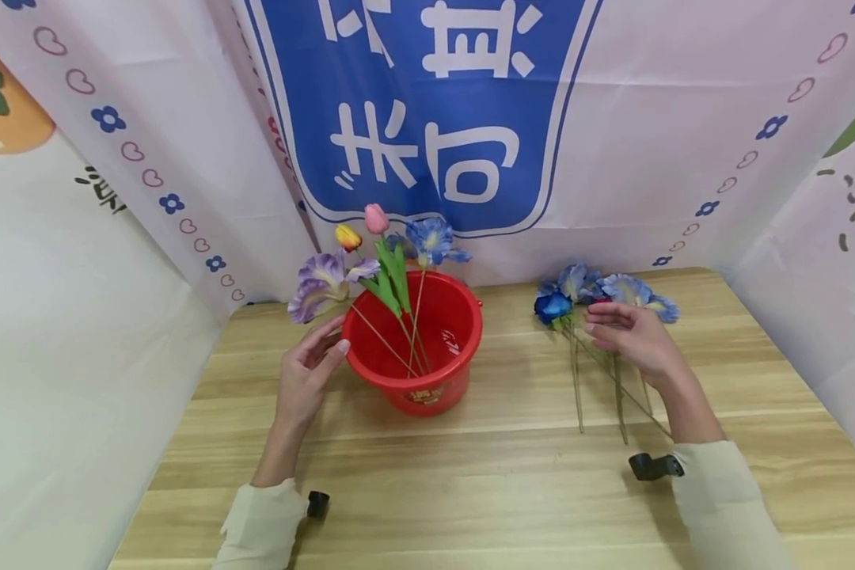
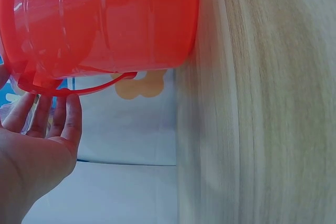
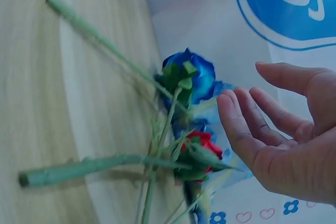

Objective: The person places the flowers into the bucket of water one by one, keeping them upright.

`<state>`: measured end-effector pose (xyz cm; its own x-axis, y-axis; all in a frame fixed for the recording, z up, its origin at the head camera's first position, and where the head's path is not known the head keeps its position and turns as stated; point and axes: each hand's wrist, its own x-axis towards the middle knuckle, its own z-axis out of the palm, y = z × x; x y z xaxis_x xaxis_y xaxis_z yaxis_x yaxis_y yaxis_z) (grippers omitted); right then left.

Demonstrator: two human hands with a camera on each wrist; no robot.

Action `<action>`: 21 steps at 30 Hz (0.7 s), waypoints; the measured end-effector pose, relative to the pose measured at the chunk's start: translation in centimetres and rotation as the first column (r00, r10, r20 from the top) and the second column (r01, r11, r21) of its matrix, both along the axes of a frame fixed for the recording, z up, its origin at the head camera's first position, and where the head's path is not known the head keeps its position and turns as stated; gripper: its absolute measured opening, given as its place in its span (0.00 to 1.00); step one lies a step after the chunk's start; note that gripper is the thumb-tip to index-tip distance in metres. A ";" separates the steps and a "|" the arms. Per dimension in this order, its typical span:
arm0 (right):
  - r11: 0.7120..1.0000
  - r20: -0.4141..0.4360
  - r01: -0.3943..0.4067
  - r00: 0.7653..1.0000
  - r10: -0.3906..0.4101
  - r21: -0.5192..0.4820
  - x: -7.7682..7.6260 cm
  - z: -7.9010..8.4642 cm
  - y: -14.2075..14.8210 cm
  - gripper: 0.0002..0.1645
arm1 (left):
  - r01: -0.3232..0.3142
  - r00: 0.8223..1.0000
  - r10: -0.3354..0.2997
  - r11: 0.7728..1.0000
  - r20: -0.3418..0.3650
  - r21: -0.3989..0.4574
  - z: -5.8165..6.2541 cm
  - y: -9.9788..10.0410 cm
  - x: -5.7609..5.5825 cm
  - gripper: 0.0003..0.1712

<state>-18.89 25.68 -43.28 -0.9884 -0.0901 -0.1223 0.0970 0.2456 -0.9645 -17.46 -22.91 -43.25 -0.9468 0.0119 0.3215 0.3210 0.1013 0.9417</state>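
The right hand [image 1: 630, 336] seems set to take the blue rose [image 1: 552, 306] from the counter [image 1: 513, 491]: fingers loose, nothing in its grip. Next, it should pinch a stem [image 3: 97, 166]. The left hand [image 1: 309, 366] touches the red bucket [image 1: 452, 396] with its fingers. From above, the red rose [image 3: 206, 142] is mostly hidden.

A bench [image 1: 513, 491] with a pale, streaked wood-grain top spreads across the lower middle of the head view, its rounded far corners near mid-height. Left of centre, a red bucket [image 1: 427, 396] stands upright on it. Right of centre, by the far edge, lie a blue rose [image 1: 552, 307], a red rose [image 3: 209, 142] and ruffled blue blooms [image 1: 627, 290], their stems [image 1: 621, 404] crossing and reaching down the frame.
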 end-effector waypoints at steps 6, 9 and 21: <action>0.999 0.029 -0.015 0.999 0.014 0.050 -0.3 -0.8 0.8 0.35 | 0.009 1.000 -0.009 1.000 -0.008 0.008 0.0 0.1 -0.2 0.24; 0.998 0.042 -0.025 0.999 0.022 0.063 -0.4 -1.2 1.1 0.33 | 0.013 1.000 -0.013 1.000 -0.014 0.007 0.1 0.1 -0.2 0.24; 0.986 0.066 -0.098 0.994 0.090 0.133 -0.8 -2.8 1.4 0.31 | 0.017 1.000 -0.017 1.000 -0.015 0.015 0.1 0.0 -0.1 0.24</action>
<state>-19.67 27.12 -46.08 -0.9669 -0.1605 -0.1985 0.1239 0.3848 -0.9147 -17.53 -22.90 -43.20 -0.9416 0.0229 0.3360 0.3367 0.0817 0.9381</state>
